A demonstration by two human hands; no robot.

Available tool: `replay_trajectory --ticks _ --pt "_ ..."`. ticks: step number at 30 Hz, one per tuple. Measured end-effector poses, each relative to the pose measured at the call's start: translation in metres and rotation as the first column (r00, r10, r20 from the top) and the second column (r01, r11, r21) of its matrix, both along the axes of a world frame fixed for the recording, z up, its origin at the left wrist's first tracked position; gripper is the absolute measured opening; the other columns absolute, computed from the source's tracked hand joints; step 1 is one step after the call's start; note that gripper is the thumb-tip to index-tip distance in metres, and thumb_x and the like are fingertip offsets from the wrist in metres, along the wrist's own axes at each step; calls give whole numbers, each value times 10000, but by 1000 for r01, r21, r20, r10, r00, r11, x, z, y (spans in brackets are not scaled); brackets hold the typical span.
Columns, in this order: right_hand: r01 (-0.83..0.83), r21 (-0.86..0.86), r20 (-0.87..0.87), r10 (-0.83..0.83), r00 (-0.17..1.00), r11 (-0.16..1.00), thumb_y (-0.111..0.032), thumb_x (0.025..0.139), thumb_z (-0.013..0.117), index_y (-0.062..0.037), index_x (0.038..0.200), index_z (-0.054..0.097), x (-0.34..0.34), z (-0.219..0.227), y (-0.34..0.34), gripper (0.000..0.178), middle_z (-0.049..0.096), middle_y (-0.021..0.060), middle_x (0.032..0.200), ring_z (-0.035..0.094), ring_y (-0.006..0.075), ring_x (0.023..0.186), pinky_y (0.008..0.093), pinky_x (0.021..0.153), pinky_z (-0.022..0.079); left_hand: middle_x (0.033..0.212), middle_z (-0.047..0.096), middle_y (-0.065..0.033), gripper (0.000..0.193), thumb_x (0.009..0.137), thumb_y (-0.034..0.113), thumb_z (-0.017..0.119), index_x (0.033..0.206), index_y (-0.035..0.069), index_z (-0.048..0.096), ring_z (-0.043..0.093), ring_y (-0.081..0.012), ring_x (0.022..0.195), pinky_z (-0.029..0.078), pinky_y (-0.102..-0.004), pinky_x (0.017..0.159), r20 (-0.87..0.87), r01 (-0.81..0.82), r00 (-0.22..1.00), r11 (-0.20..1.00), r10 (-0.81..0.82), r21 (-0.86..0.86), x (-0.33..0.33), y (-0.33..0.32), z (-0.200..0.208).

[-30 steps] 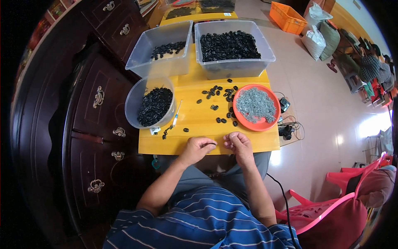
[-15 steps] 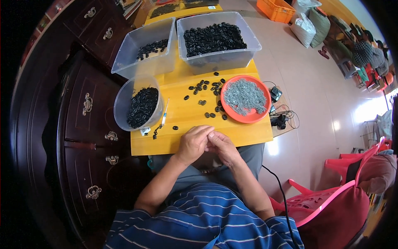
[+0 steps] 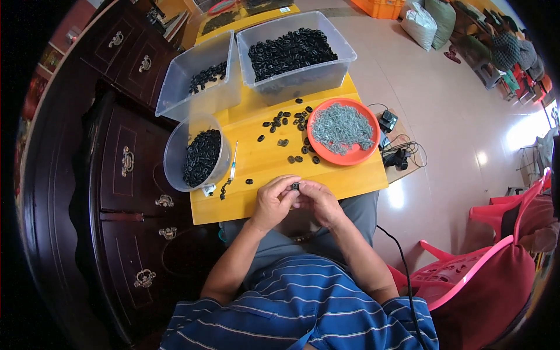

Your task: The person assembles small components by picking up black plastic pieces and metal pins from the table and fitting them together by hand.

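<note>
My left hand (image 3: 272, 203) and my right hand (image 3: 319, 202) meet at the table's near edge. Between their fingertips they pinch a small black oval piece (image 3: 295, 186); both hands are closed on it. Several like pieces (image 3: 284, 121) lie scattered on the yellow table (image 3: 245, 198), with a single one (image 3: 249, 181) just left of my left hand. Beyond my right hand sits a red plate (image 3: 355, 160) heaped with small silvery metal pins (image 3: 341, 128). A thin screwdriver-like tool (image 3: 234, 163) and a short black chain (image 3: 224, 189) lie farther left.
A round clear tub (image 3: 174, 163) of black pieces stands at the table's left edge. Two clear bins (image 3: 233, 99) (image 3: 297, 87) with more pieces stand at the back. Dark drawers (image 3: 131, 166) flank the left side; a pink chair (image 3: 443, 274) is at right. A black cable (image 3: 402, 262) hangs beside me.
My fingers have parted a little at the top, so a black oval piece now shows between them. The whole view has shifted slightly.
</note>
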State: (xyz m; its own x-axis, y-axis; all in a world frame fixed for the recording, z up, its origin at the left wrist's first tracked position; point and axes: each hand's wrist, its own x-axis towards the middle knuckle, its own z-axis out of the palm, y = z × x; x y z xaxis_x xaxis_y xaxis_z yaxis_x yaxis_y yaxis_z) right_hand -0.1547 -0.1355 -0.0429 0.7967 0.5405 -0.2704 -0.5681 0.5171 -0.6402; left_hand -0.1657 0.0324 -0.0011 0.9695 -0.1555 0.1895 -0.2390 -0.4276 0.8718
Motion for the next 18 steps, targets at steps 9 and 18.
replay_trajectory --ticks 9,18 --pt "41 -38 33 -40 999 998 -222 1058 514 -3 1142 677 1 -3 4 285 722 79 1014 674 152 876 299 833 550 1056 730 -154 284 833 -56 697 1113 -10 707 722 -268 896 584 -347 797 104 22 994 999 -26 39 6 5 -2" --pt "-19 -119 57 26 998 993 -243 1059 524 -8 1112 684 -1 -6 0 289 695 42 991 641 124 902 279 858 511 1070 707 -160 231 877 40 685 1107 13 685 707 -318 937 569 -379 804 56 105 990 941 -130 321 3 9 27"
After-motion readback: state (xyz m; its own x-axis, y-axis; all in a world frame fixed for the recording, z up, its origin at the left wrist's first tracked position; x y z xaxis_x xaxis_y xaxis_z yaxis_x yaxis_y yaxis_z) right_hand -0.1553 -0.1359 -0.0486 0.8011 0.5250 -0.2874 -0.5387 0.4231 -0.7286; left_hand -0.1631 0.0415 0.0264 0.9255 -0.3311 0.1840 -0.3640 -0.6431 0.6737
